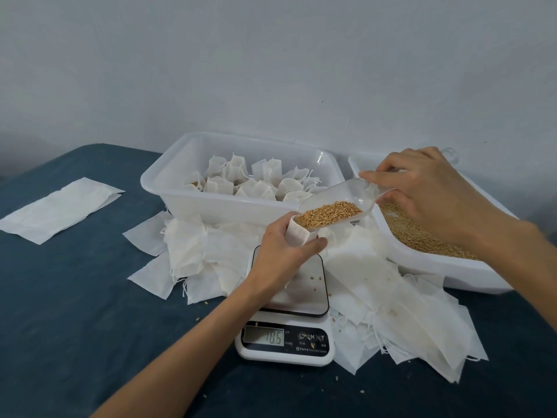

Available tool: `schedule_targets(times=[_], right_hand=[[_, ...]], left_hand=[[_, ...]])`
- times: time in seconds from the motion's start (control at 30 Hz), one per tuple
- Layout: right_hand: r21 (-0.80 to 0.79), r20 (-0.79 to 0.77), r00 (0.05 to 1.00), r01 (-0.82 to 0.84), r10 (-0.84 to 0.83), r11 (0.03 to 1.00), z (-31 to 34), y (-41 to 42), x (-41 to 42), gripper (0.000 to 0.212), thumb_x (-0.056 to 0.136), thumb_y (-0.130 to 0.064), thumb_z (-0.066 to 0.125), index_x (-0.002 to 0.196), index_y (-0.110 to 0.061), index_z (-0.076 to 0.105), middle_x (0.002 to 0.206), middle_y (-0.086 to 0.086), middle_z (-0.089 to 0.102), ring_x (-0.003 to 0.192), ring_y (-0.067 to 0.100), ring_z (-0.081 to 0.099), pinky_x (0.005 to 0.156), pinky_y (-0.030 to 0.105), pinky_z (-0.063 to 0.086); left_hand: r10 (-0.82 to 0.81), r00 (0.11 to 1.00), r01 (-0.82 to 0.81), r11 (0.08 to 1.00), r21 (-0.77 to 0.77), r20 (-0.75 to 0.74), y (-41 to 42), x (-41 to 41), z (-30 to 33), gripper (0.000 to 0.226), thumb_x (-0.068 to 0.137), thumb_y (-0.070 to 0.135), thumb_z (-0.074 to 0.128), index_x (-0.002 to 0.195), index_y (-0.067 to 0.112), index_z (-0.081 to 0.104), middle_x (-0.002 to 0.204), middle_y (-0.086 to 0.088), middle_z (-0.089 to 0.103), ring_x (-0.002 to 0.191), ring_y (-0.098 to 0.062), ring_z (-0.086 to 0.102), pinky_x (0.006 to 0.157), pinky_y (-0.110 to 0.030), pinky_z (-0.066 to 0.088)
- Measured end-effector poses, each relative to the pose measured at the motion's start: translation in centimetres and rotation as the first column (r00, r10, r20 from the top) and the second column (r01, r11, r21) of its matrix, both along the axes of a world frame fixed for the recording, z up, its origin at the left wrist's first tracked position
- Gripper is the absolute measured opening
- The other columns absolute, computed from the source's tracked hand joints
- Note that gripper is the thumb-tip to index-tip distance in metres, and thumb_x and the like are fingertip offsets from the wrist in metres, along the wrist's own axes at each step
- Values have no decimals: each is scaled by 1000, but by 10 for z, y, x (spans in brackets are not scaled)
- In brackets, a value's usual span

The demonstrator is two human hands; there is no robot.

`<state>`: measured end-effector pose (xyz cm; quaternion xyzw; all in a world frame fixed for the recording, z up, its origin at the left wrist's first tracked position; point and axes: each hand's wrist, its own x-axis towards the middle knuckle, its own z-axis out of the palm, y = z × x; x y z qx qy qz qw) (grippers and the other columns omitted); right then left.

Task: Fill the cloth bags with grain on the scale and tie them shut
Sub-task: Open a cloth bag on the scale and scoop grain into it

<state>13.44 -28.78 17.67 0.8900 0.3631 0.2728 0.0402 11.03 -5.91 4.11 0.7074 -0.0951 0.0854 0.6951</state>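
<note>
My left hand (281, 247) grips a small white cloth bag (298, 235) upright above the scale (289, 321), its mouth open. My right hand (428, 188) holds a clear plastic scoop (340, 200) by its handle, tilted down toward the bag's mouth. Golden grain (328, 214) fills the scoop's front, touching the bag's rim. The scale display reads 18.6, and a few loose kernels lie on its platform.
A white tub (180, 191) behind the scale holds several filled, tied bags. A second white tub (446, 267) at the right holds loose grain. Empty cloth bags (391, 297) lie piled around the scale; another stack (60, 209) sits at the far left on the dark blue tablecloth.
</note>
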Motion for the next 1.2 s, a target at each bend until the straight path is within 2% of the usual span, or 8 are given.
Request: schedule_targets(times=[0.43,0.73,1.2], right_hand=[[5,6,1000,-16,16,1000,-1,0,0,44,78,5,79,120,-8,73,96,10,68,88,34,62,88,53,41],[1,12,1000,-13,13,1000,-1,1,0,45,77,5,80,120,-8,73,97,10,68,88,34,62,89,52,41],[-3,36,999,-23,23,1000,-1,2,0,44,77,6,79,119,-8,73,96,10,68,86,34,62,89,53,42]], left_hand=[[-1,1000,1,1000,-13,-8,1,1,-1,30,79,27,82,106,19,71,101,0,78,97,-27,72,93,-52,56],[8,1000,-8,1000,-6,-17,0,0,0,33,77,30,83,104,15,70,100,-10,76,97,-37,69,93,-61,55],[15,1000,-15,1000,27,-23,1,0,0,38,76,36,83,106,18,70,102,-4,77,97,-32,71,94,-61,55]])
